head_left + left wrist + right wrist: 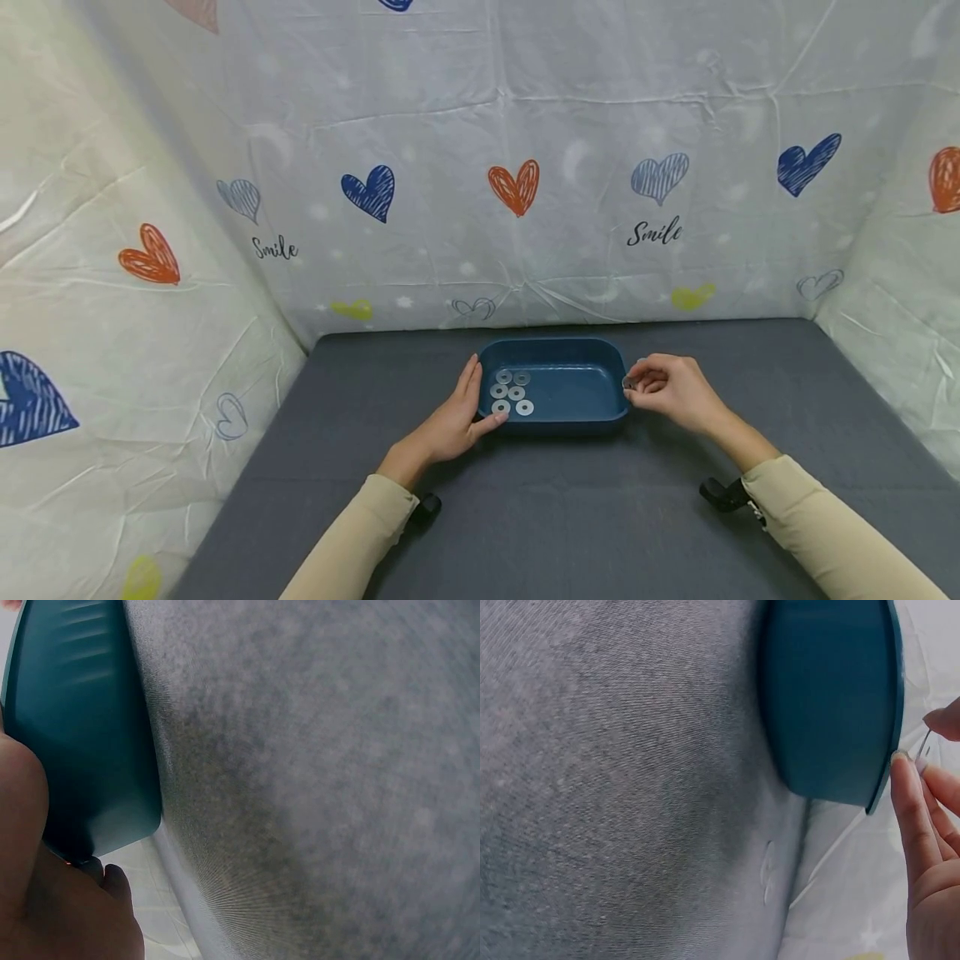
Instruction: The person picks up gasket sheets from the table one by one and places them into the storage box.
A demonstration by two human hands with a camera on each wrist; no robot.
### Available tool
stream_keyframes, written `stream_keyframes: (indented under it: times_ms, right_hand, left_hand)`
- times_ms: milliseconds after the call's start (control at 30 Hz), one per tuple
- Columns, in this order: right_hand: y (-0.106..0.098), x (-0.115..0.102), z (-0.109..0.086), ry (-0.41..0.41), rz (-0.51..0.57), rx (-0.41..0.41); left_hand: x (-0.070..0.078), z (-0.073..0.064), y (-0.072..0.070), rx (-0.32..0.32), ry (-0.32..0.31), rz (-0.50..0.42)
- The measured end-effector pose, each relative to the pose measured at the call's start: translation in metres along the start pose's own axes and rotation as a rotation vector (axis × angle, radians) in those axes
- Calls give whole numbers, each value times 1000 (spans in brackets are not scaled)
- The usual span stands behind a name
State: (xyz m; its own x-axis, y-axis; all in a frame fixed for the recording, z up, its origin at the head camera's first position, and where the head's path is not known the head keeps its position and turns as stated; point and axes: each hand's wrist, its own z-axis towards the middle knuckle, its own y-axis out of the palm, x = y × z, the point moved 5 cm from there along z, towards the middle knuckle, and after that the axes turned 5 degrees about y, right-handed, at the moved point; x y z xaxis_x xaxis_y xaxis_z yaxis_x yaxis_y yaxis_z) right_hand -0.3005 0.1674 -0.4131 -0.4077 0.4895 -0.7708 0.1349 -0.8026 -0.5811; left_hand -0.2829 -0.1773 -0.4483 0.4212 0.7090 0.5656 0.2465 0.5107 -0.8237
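Note:
A blue rectangular tray (555, 427) sits on the grey table. Several flat metal washers (524, 407) lie in pairs at the left end of its floor. My left hand (450, 425) holds that end, thumb over the near left corner and fingers along the left side; the left wrist view shows its fingers (116, 883) at the tray's end. At the right rim, my right hand (675, 392) pinches a washer (628, 382) between thumb and fingertips. Only the thin edge of this washer (924, 742) shows in the right wrist view, close beside the rim.
Grey cloth covers the table (570, 517), whose far edge meets a white hanging sheet (450, 133) printed with hearts. More sheet (67, 325) hangs along the left side and the right. Black straps with wrist cameras (726, 495) sit at the sleeve cuffs.

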Motion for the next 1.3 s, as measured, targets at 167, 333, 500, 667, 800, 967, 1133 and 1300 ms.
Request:
stream_keyframes:
  times_ms: [167, 333, 500, 667, 800, 967, 1133, 1300]
  right_hand:
    - [2, -5, 6, -18, 24, -8]
    - [11, -8, 14, -22, 46, -51]
    - [22, -14, 22, -41, 45, -76]
    - [32, -23, 32, -67, 15, -87]
    - [42, -27, 41, -75, -27, -106]
    - [57, -32, 53, -91, -79, -140]
    - [71, -36, 66, -94, -136, -173]
    - [82, -37, 78, -108, -180, -179]
  left_hand:
    - [-1, 0, -1, 6, 2, 6]
    - [-1, 0, -1, 8, 5, 2]
    - [-1, 1, 0, 16, 12, -2]
    - [0, 0, 0, 20, 12, 3]
    - [-1, 0, 1, 17, 10, 7]
    - [-3, 0, 2, 19, 7, 15]
    - [-3, -2, 1, 22, 7, 6]
    - [0, -2, -1, 19, 3, -8]
